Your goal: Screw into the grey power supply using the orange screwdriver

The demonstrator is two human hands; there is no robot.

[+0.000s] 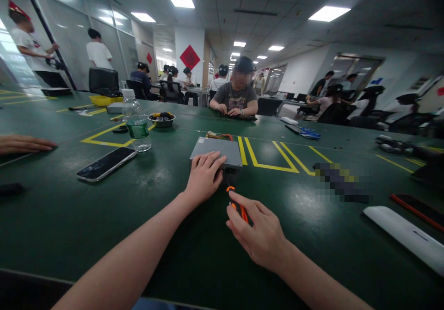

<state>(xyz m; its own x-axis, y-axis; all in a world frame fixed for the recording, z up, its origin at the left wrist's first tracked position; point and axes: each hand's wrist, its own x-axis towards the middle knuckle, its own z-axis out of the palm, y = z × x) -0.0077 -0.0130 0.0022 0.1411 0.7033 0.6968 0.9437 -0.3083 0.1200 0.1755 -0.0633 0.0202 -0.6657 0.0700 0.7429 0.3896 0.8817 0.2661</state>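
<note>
A grey computer power supply point(208, 147) sits on the green table, its socket side facing me and its bundle of cables point(219, 136) at the back. My left hand point(207, 176) steadies it, fingers over the top and thumb at the near edge. In my right hand point(256, 224) is an orange and black screwdriver point(243, 213), pinched between thumb and fingers. It points toward the near face of the power supply; whether the tip touches is too small to tell.
Left of the power supply are a water bottle point(138, 129), a phone point(107, 164) and a metal bowl point(161, 119). Another person's hand point(27, 144) rests at far left. A white case point(404, 233) lies at right. Across the table sits a person point(236, 95).
</note>
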